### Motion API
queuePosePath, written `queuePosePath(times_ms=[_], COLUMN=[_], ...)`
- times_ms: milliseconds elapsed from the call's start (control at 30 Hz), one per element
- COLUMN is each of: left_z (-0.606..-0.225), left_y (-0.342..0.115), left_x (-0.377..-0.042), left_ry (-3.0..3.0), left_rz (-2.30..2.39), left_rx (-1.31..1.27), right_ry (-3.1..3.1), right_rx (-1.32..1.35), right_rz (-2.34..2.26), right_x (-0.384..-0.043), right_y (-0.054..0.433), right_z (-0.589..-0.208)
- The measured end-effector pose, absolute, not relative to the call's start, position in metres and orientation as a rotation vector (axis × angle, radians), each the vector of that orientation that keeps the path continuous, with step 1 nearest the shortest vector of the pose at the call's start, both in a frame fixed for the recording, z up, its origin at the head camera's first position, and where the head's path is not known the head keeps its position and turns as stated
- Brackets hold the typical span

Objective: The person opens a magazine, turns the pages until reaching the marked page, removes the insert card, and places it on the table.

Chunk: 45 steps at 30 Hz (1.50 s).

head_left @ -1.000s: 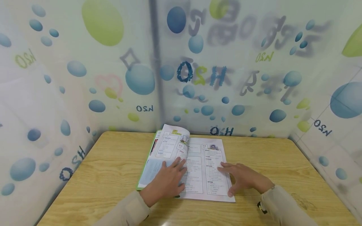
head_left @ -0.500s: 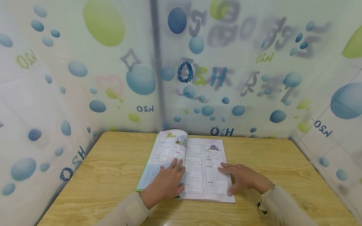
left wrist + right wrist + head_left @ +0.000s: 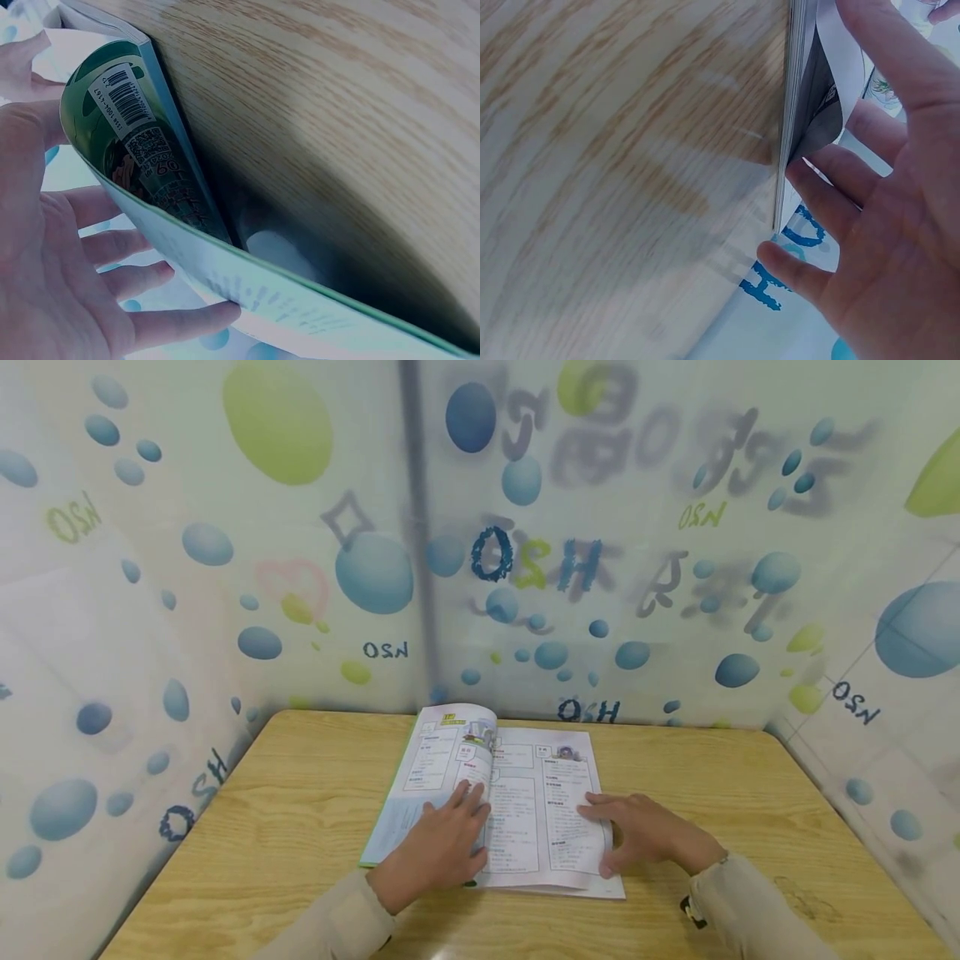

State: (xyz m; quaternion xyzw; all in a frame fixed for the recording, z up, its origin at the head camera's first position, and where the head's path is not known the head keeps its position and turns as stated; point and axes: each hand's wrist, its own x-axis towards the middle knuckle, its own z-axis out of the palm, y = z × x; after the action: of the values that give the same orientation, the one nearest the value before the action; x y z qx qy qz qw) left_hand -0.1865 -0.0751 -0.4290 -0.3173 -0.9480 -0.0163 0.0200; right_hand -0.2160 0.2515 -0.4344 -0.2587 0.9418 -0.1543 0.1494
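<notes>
A magazine (image 3: 517, 814) lies open on the wooden table, its left side bowed up toward the spine. My left hand (image 3: 441, 843) rests on the left page near the spine, fingers extended. From below, the left wrist view catches the green back cover (image 3: 112, 161) with a barcode, curving up off the table beside these fingers. At the right page's outer edge is my right hand (image 3: 647, 835), fingertips on the paper and thumb at the lower corner. The top page (image 3: 834, 112) curls up by that thumb, baring a strip of the sheet below.
The wooden table (image 3: 270, 835) extends around the magazine on both sides. Behind it hangs a pale curtain (image 3: 645, 527) printed with blue and green dots and lettering, which continues along the left and right.
The raised left page has settled flat onto the left side. My right thumb has shifted slightly inward, and the right page's lower corner has lifted off the sheet below. The left hand stays nearly still.
</notes>
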Motion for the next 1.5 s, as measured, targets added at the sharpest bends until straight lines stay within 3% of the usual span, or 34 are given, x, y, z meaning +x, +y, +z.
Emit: queuePosePath(times_ms=[1267, 1500], left_z=[-0.435, -0.434], left_y=[-0.069, -0.070], left_x=[-0.186, -0.188], left_ry=[-2.913, -2.814], left_rz=[0.063, 0.100], left_rx=[-0.939, -0.986], right_ry=[2.638, 2.666], right_rx=[-0.755, -0.639], right_rz=[-0.606, -0.752], right_x=[-0.218, -0.218], right_y=[0.262, 0.274], right_z=[-0.419, -0.405])
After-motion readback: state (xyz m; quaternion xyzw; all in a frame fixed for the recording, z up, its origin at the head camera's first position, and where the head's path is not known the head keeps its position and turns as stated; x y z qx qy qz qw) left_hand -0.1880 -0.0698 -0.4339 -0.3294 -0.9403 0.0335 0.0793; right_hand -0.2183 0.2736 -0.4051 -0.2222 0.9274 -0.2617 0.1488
